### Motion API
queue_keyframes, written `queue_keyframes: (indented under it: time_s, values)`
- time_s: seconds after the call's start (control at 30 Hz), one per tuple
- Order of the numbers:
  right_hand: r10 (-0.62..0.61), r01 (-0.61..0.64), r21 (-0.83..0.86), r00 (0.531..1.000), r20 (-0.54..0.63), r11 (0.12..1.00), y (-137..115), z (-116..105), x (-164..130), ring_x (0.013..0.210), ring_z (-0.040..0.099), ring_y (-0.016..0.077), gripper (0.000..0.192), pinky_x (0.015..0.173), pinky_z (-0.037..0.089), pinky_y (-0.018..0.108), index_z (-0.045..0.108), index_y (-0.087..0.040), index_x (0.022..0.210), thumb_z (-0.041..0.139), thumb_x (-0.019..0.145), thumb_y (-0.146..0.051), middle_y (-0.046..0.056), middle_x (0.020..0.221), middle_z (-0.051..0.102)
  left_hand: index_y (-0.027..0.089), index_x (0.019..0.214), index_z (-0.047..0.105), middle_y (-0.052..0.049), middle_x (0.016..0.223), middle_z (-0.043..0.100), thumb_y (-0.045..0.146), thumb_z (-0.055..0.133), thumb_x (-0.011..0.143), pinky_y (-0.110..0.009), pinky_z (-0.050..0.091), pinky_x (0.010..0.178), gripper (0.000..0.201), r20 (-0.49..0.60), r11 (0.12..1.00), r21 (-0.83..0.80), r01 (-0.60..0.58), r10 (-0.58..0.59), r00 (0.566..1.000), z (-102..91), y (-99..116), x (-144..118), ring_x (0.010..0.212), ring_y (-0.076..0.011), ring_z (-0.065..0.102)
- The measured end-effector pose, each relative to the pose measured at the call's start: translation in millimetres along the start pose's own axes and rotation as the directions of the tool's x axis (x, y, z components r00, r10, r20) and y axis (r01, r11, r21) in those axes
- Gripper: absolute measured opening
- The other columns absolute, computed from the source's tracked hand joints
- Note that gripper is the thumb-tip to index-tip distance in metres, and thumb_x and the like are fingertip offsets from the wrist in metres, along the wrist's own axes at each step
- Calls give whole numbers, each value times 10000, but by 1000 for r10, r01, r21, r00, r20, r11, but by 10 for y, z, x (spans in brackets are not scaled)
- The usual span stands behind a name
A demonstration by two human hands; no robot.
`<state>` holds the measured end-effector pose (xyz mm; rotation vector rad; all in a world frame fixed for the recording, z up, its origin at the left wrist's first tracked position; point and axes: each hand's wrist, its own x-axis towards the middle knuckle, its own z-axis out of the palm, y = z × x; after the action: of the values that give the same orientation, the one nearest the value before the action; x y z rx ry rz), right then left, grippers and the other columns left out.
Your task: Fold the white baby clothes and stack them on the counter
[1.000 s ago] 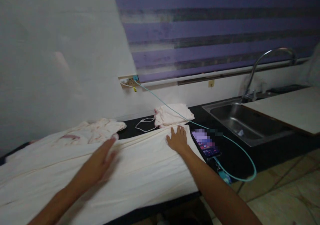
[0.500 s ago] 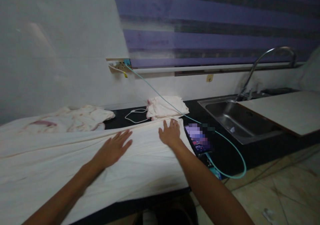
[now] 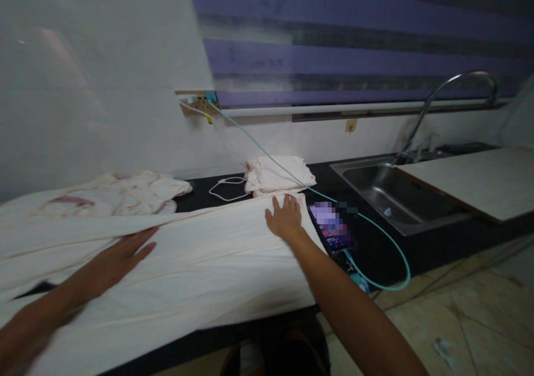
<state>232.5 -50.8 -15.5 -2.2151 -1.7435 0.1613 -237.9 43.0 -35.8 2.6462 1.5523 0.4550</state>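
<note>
Left hand: my left hand (image 3: 119, 255) lay flat and open, palm down, on the wide cream-white cotton sheet (image 3: 200, 265), fingers spread and gripping nothing.
Right hand: my right hand (image 3: 285, 219) rested open and flat on the far right corner of the sheet, pressing it down without closing on it.
Sheet position: the sheet was spread along the black table (image 3: 384, 248), its near edge hanging over the front and long creases running across it.
Phone hazard: a dark smartphone with a lit screen (image 3: 332, 229) lay just beside my right hand, touching or nearly touching the sheet edge. I judged that a sideways sweep of that hand could push it toward the table front.
Cable hazard: a thin teal charging cable (image 3: 392, 248) ran from the wall socket (image 3: 199, 104) to the phone, passing over a small folded pale-pink cloth (image 3: 277, 174) and looping past the table edge. Fabric catching it could, in my estimate, drag the phone or unplug it.
Slip hazard: with so much overhang, I judged that the sheet could slide to the floor if both palms lifted together.
Other items: a crumpled white cloth with reddish marks (image 3: 112, 193) lay at the sheet's far side, and a steel sink (image 3: 396, 189) sat well apart to the right.
</note>
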Motion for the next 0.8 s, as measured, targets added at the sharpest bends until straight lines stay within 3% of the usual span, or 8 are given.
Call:
queue_keyframes:
  time_s: [0.13, 0.23, 0.4, 0.47, 0.53, 0.63, 0.73, 0.8]
  values:
    - [-2, 2, -9, 1000, 0, 1000, 0, -1, -2, 1586, 206, 387, 708, 1240, 151, 555, 348, -182, 1643, 315, 1049, -565, 202, 1721, 227, 296, 1446, 528, 19, 1527, 590, 657, 379, 985, -500, 347, 1245, 604, 12, 998, 2, 66, -66, 998, -71, 45, 101, 1413, -282, 525]
    - [10, -10, -6, 1000, -3, 1000, -9, -3, 9, 1586, 206, 385, 704, 1239, 150, 545, 338, -180, 1646, 328, 1049, -552, 202, 1718, 236, 243, 1249, 641, -13, 1368, 691, 624, 391, 974, -505, 409, 1206, 532, -73, 994, 91, 56, -49, 996, -163, 306, 72, 1305, -299, 599]
    - [13, -13, -18, 1000, 3, 1000, -28, 1, 27, 1577, 218, 399, 703, 1232, 145, 559, 333, -174, 1647, 330, 1048, -542, 210, 1716, 238, 287, 1284, 590, -17, 1372, 642, 529, 435, 999, -487, 483, 1141, 405, -192, 999, 41, 26, -18, 981, -247, 1358, -51, 1264, -277, 604]
    - [15, -15, -26, 1000, 4, 1000, -31, 8, 26, 1575, 219, 400, 700, 1231, 146, 557, 329, -169, 1647, 324, 1051, -537, 214, 1714, 239, 256, 1289, 598, -48, 1373, 640, 522, 457, 994, -442, 482, 1132, 421, -168, 995, -40, -94, 86, 982, -222, 1835, 57, 1267, -266, 599]
    - [14, -14, -24, 1000, 0, 1000, -35, 10, 20, 1571, 225, 402, 693, 1229, 158, 549, 337, -165, 1642, 332, 1054, -532, 222, 1708, 248, 222, 1238, 635, -81, 1301, 680, 532, 432, 992, -442, 488, 1101, 444, -164, 976, -125, -180, 159, 974, -158, 2247, 317, 1200, -273, 633]
    - [12, -11, 10, 998, -54, 1000, -47, -30, 3, 1535, 288, 410, 666, 1218, 208, 537, 392, -148, 1606, 411, 1040, -498, 245, 1657, 334, 183, 1217, 661, -117, 1220, 714, 515, 450, 986, -441, 500, 1038, 457, -154, 928, -315, -198, 156, 976, 20, 2717, 907, 1115, -278, 656]
    - [29, -13, 95, 986, -166, 995, -71, -147, -18, 1428, 434, 352, 543, 1174, 313, 476, 457, -118, 1533, 401, 1045, -352, 239, 1529, 487, 145, 996, 704, -133, 1022, 740, 468, 514, 938, -431, 507, 965, 379, -150, 773, -605, -191, 125, 981, 281, 3063, 1495, 987, -272, 658]
    - [-18, 48, 123, 972, -233, 991, -95, -250, -33, 1387, 461, 321, 510, 1149, 345, 459, 433, -101, 1525, 330, 1048, -246, 235, 1505, 494, 144, 914, 694, -122, 931, 738, 452, 480, 945, -408, 519, 910, 376, -134, 698, -693, -181, 122, 983, 469, 3264, 1758, 914, -251, 660]
